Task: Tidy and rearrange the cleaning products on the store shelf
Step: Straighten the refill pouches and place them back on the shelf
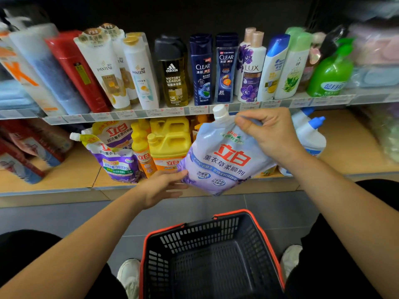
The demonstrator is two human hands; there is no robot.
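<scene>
So I've got the softener pouch [222,162] up in the air, just right of the yellow jug [170,139]. My right hand [269,134] pinches its top corner beside the white cap [220,111]. My left hand [162,186] sits below the jug, fingers [177,175] relaxed, touching the pouch's bottom edge.

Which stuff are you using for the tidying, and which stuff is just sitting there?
Part of the job: blue pouch, pinched by the right hand, touched by the left hand; purple pouches; yellow jugs.
Just there: shampoo bottles above; basket on the floor.
</scene>
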